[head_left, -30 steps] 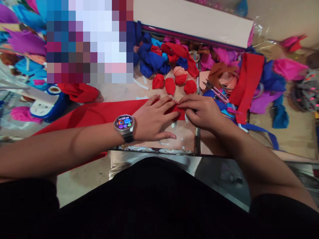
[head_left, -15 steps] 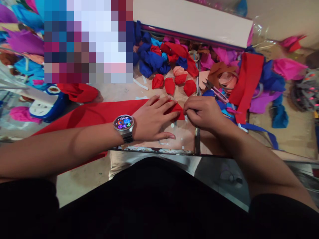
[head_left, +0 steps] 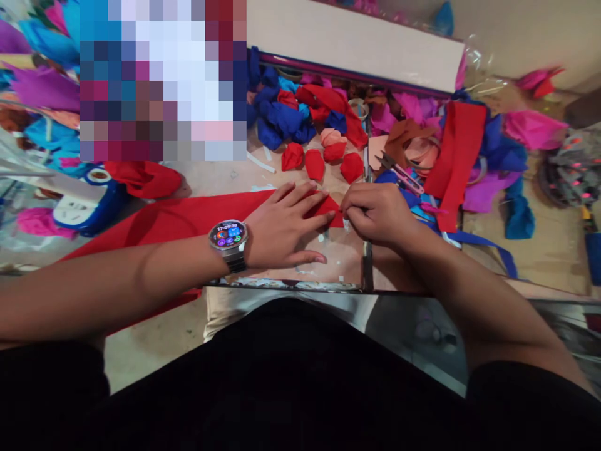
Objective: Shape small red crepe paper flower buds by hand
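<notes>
A long strip of red crepe-like paper (head_left: 188, 215) lies across the table and hangs over the near edge on the left. My left hand (head_left: 286, 228) lies flat on it with fingers spread, a watch (head_left: 228, 237) on its wrist. My right hand (head_left: 378, 210) is closed, its thumb and fingers pinched at the strip's right-hand end; the fingertips partly hide that end. Just beyond my hands sit several small red folded pieces (head_left: 314, 164), with a peach one (head_left: 333, 137) among them. To the right of these lie thread snips with a pink handle (head_left: 407, 176).
Crumpled blue pieces (head_left: 284, 122) lie at the back below a long white box (head_left: 357, 44). A red strip (head_left: 460, 150) rests over coloured scraps on the right. At left stands a blue-and-white power strip (head_left: 87, 203) beside a red bundle (head_left: 148, 178). A blurred patch covers the upper left.
The whole view has shifted slightly, so things appear a little further left. Both hands keep nearly the same pose on the red strip.
</notes>
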`<action>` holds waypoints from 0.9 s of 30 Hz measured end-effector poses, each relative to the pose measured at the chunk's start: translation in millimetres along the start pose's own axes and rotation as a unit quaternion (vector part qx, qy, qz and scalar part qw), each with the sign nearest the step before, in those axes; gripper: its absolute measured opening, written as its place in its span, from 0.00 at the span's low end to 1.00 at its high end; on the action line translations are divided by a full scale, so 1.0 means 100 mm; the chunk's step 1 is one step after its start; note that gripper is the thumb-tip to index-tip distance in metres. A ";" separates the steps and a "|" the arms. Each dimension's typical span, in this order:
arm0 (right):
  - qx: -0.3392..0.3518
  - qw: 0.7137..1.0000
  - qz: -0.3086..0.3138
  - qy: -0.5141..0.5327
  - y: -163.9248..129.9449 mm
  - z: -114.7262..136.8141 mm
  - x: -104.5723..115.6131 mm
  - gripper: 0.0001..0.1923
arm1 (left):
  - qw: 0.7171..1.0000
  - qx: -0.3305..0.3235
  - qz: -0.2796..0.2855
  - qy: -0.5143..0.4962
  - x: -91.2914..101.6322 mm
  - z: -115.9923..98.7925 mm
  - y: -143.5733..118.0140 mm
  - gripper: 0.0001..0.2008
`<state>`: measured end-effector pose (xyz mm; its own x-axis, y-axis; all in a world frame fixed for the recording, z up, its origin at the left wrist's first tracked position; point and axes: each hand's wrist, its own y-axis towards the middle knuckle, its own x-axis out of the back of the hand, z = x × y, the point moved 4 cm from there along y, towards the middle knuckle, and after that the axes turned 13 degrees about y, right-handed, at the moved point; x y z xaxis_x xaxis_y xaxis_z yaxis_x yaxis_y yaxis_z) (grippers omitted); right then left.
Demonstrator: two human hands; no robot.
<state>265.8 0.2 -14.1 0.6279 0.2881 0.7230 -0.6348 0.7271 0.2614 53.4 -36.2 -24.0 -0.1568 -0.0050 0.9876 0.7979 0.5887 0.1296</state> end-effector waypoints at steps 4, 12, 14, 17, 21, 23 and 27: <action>-0.004 1.000 0.002 -0.013 0.00 0.00 0.01 0.12 | 1.000 0.013 0.000 -0.006 0.01 0.01 -0.01 0.41; 0.000 0.997 -0.069 0.041 0.02 -0.08 0.00 0.11 | 1.000 0.013 0.010 0.003 0.01 -0.01 -0.02 0.43; -0.004 0.994 -0.100 0.043 0.02 -0.10 0.00 0.10 | 1.000 0.012 0.009 0.005 0.00 -0.02 -0.03 0.44; -0.004 0.994 -0.106 0.030 0.03 -0.11 -0.01 0.09 | 1.000 0.010 0.008 0.010 0.00 -0.04 -0.04 0.43; 0.007 0.997 -0.074 0.002 0.04 -0.13 -0.04 0.09 | 1.000 0.012 0.014 0.016 0.00 -0.06 -0.05 0.44; 0.001 0.998 -0.063 -0.007 0.03 -0.15 -0.05 0.10 | 1.000 0.016 0.013 0.018 0.00 -0.07 -0.05 0.44; -0.014 0.998 -0.066 -0.019 0.01 -0.18 -0.07 0.10 | 1.000 0.017 0.002 0.018 0.02 -0.07 -0.04 0.43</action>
<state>268.4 10.2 -30.1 0.6872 0.1666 0.7071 -0.5352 0.7743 0.3377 53.5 -44.2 -21.5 -0.1325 -0.0310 0.9907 0.7779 0.6162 0.1234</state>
